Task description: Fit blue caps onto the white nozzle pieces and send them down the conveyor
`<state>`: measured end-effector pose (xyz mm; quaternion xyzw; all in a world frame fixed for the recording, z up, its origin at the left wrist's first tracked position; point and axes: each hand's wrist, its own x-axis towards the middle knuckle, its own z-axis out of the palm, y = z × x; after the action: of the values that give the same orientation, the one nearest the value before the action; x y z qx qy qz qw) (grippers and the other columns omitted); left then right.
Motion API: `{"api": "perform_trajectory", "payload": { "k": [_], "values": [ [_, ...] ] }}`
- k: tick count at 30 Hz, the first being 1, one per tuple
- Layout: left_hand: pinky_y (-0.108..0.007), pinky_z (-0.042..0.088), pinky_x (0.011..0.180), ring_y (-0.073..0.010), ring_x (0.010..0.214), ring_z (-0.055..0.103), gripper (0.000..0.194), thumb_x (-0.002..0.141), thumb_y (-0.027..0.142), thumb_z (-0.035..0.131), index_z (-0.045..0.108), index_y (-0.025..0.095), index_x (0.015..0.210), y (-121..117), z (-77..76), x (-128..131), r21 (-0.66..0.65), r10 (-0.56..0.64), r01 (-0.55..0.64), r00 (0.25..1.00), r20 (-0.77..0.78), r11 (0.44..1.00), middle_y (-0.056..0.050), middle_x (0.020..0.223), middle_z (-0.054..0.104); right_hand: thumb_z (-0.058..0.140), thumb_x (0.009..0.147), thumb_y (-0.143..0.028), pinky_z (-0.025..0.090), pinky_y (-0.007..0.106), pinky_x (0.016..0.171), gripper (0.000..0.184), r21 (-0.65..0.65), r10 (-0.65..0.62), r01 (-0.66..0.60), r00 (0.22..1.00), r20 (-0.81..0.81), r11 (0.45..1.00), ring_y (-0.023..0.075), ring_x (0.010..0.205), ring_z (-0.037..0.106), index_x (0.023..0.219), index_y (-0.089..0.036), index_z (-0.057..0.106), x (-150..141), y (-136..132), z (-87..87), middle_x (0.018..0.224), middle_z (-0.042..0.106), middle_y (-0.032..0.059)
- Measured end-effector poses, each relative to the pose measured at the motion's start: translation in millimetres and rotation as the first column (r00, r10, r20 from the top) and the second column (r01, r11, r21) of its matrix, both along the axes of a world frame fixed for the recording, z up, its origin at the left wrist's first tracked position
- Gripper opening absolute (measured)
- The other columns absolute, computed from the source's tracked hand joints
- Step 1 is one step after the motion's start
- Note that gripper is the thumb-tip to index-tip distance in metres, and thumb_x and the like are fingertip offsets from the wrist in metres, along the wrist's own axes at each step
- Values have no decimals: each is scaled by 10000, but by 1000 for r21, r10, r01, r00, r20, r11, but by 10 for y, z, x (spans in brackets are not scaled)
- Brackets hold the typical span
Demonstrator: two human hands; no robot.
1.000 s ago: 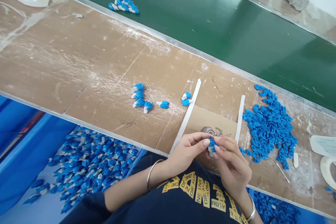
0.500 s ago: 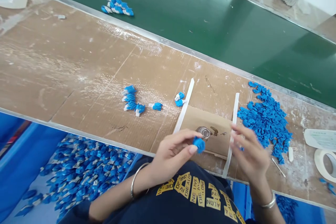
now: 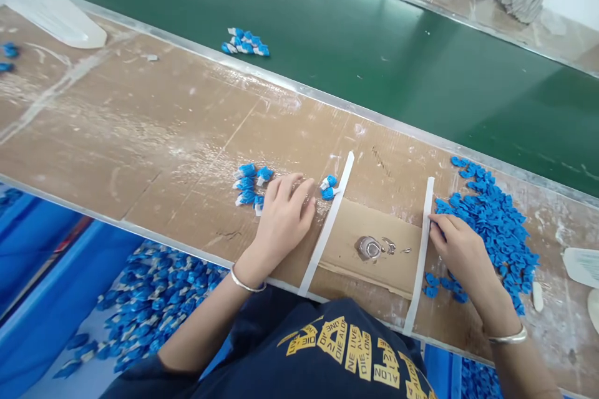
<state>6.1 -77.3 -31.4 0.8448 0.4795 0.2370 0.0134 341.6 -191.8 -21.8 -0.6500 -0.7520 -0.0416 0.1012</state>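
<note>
My left hand (image 3: 285, 219) is over the board, palm down with fingers apart, just right of a small cluster of blue-and-white pieces (image 3: 244, 183). Its palm hides the surface beneath. My right hand (image 3: 461, 252) is at the left edge of a heap of small blue pieces (image 3: 498, 218). Its thumb and forefinger are pinched together beside a white tape strip (image 3: 423, 249); what they hold, if anything, is too small to tell. Between the hands, a cardboard piece (image 3: 344, 255) carries a small round clear dish (image 3: 369, 249) with wet spots beside it.
Two blue-and-white pieces (image 3: 328, 187) sit by the left tape strip (image 3: 327, 230). More lie on the green belt (image 3: 318, 31) beyond the board. Below the front edge, a blue bin (image 3: 56, 262) holds many. A white stick (image 3: 537, 297) lies right of the heap.
My left hand has moved left, and the blue piece no longer shows in its fingers. One blue-and-white piece now stands at the cluster's upper right. My right hand has closed into a pinch.
</note>
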Motion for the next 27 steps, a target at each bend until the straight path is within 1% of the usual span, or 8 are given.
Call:
{"api": "perform_trajectory", "payload": {
  "k": [2, 4, 7, 13, 18, 22, 24, 27],
  "values": [
    [-477, 482, 986, -309, 1133, 548, 301, 953, 178, 480, 572, 128, 1234, 46, 42, 70, -46, -134, 134, 991, -10, 990, -181, 1226, 596, 447, 974, -254, 580, 330, 737, 253, 4, -64, 65, 990, -126, 998, 214, 838, 706, 975, -191, 692, -13, -78, 2, 954, 735, 83],
    [-472, 499, 975, -309, 1129, 563, 273, 956, 171, 468, 582, 116, 1198, 104, 57, 127, -85, -245, 241, 969, -36, 967, -188, 1247, 587, 470, 979, -307, 589, 338, 781, 261, 4, -123, 127, 969, -214, 992, 210, 880, 717, 949, -204, 708, -27, -170, -19, 997, 742, 74],
    [-466, 533, 928, -306, 1076, 600, 207, 965, 154, 435, 612, 107, 1061, 165, 43, 177, -135, -313, 303, 948, -59, 943, -196, 1210, 591, 503, 977, -367, 590, 383, 858, 276, 42, -168, 186, 946, -279, 982, 225, 947, 720, 976, -212, 732, -40, -314, -83, 1053, 750, 79],
    [-485, 530, 959, -315, 1143, 569, 190, 953, 124, 428, 602, 106, 1030, 63, 6, 126, -162, -278, 276, 961, 15, 947, -207, 1236, 533, 555, 968, -350, 603, 379, 818, 238, 131, -145, 186, 951, -274, 974, 214, 892, 724, 950, -204, 743, -13, -496, -167, 1005, 765, 81],
    [-445, 553, 874, -258, 997, 562, 304, 898, 14, 431, 647, 162, 1054, -116, -28, -70, -64, -246, 248, 969, 32, 967, -160, 1238, 494, 522, 986, -365, 595, 391, 805, 281, 127, -109, 132, 979, -172, 983, 230, 908, 714, 919, -188, 730, -52, -493, -144, 956, 765, 89],
    [-397, 544, 891, -241, 1060, 556, 368, 852, -58, 367, 643, 169, 939, -243, -55, -194, -113, -274, 283, 958, 89, 952, -142, 1250, 482, 499, 993, -367, 586, 396, 811, 307, 122, -170, 189, 974, -147, 974, 243, 924, 707, 878, -172, 708, -125, -464, -147, 949, 756, 107],
    [-394, 530, 938, -241, 1108, 562, 299, 874, -30, 386, 603, 163, 946, -290, -62, -187, -140, -216, 236, 966, 143, 962, -143, 1228, 509, 495, 989, -390, 581, 412, 812, 325, 127, -227, 248, 960, -161, 960, 254, 922, 704, 864, -168, 697, -163, -458, -148, 976, 748, 124],
    [-423, 522, 957, -270, 1103, 572, 160, 933, 111, 487, 559, 138, 1073, -315, -85, -109, -97, -92, 106, 986, 137, 990, -157, 1165, 566, 513, 974, -434, 574, 423, 798, 320, 145, -267, 299, 942, -206, 943, 260, 901, 695, 921, -170, 685, -267, -452, -93, 971, 738, 126]
  ]
}}
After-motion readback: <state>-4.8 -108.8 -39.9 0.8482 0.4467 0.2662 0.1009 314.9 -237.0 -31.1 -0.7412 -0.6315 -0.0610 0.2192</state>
